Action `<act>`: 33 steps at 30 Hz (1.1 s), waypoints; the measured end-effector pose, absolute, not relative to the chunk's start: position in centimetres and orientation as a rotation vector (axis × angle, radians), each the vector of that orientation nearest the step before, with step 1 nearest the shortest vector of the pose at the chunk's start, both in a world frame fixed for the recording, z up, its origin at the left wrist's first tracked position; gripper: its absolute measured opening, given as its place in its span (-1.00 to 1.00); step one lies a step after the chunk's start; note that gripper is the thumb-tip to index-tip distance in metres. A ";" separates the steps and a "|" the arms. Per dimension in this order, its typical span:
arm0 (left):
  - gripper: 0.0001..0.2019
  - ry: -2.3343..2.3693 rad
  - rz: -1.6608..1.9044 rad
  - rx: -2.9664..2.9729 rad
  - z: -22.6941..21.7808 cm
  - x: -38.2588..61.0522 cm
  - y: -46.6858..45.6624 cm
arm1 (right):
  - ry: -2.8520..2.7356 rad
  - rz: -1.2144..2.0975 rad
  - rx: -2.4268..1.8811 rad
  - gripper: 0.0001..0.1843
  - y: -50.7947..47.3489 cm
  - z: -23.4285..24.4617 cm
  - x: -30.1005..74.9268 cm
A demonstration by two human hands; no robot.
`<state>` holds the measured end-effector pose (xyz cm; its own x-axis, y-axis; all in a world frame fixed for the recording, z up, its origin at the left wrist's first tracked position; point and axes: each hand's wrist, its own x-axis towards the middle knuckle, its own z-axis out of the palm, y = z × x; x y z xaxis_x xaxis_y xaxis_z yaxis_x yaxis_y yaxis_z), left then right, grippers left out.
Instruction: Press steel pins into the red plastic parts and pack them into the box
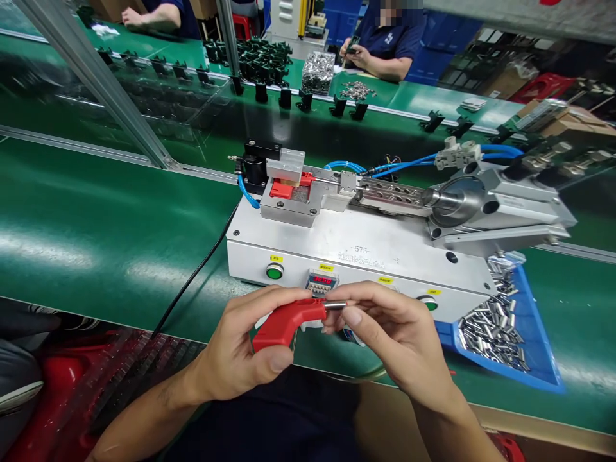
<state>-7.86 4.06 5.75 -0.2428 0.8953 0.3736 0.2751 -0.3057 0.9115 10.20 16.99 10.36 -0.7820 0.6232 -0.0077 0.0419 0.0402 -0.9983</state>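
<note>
My left hand point(240, 350) is closed around a red plastic part point(286, 321) shaped like a bent handle. My right hand point(389, 330) pinches a small metal pin point(335, 305) whose tip meets the red part's end. Both hands hover in front of a white press fixture point(366, 247) with green buttons and a red digit counter point(322, 280). Another red part point(283, 187) sits in the fixture's metal nest at the upper left. A pneumatic cylinder point(495, 205) lies along the fixture's right side.
A blue tray point(539, 359) of several metal pins lies to the right on the green bench point(96, 224). A red bin point(62, 385) with dark parts sits lower left. Black parts point(260, 61) stand across the conveyor, where two other people work. A diagonal aluminium post point(101, 83) crosses upper left.
</note>
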 end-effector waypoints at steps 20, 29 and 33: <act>-0.37 1.654 1.509 1.979 5.8 -7.3 4.1 | -1.928 1.487 -0.742 -0.95 16.8 10.1 9.7; -0.39 1.639 1.505 1.997 5.7 -7.3 4.1 | -1.892 1.486 -0.713 -0.98 17.0 9.7 9.6; -0.40 1.640 1.500 2.003 5.8 -7.3 4.3 | -1.900 1.492 -0.765 -0.92 16.8 9.7 9.7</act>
